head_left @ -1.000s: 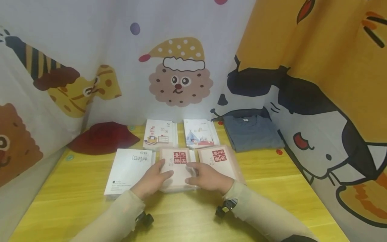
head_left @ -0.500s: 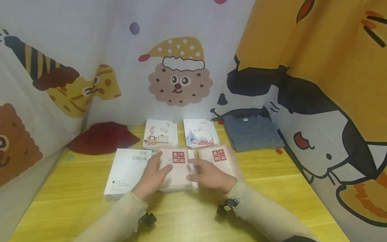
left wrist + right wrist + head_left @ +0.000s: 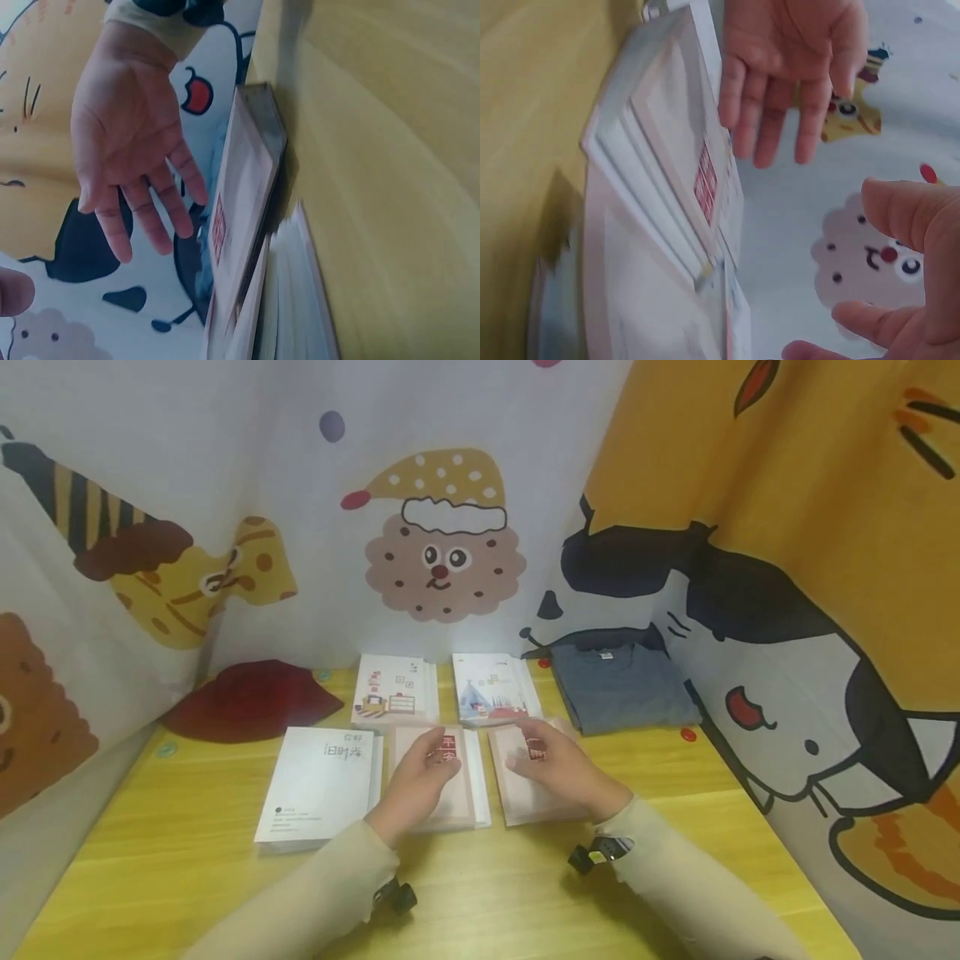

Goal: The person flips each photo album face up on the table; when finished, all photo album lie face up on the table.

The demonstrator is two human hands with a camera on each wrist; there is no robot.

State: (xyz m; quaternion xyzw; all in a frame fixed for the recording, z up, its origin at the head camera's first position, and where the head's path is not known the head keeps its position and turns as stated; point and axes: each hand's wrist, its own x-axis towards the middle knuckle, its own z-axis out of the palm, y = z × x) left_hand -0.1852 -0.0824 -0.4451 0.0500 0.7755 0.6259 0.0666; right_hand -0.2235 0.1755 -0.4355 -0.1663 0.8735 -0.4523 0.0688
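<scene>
Two pinkish books with red square characters lie side by side on the yellow table (image 3: 480, 902). My left hand (image 3: 412, 789) hovers over the middle book (image 3: 453, 802), hiding part of its cover, fingers relaxed and holding nothing. Over the right-hand book (image 3: 525, 802) my right hand (image 3: 573, 768) is raised, likewise holding nothing. The left wrist view shows the right hand (image 3: 135, 135) with palm turned and fingers extended, apart from the books. In the right wrist view the left hand (image 3: 787, 67) has loose, straight fingers above the middle book (image 3: 679, 142).
A white book (image 3: 318, 785) lies at the left. Behind stand two illustrated white books, one at left (image 3: 390, 689) and one at right (image 3: 487, 689). A dark red hat (image 3: 255, 697) sits back left, a folded grey-blue shirt (image 3: 622, 689) back right. A patterned curtain (image 3: 300, 460) rises behind.
My hands have lifted off the middle book and moved apart. The right hand has shifted rightward over the right-hand book; the left has moved slightly right and stays over the middle one.
</scene>
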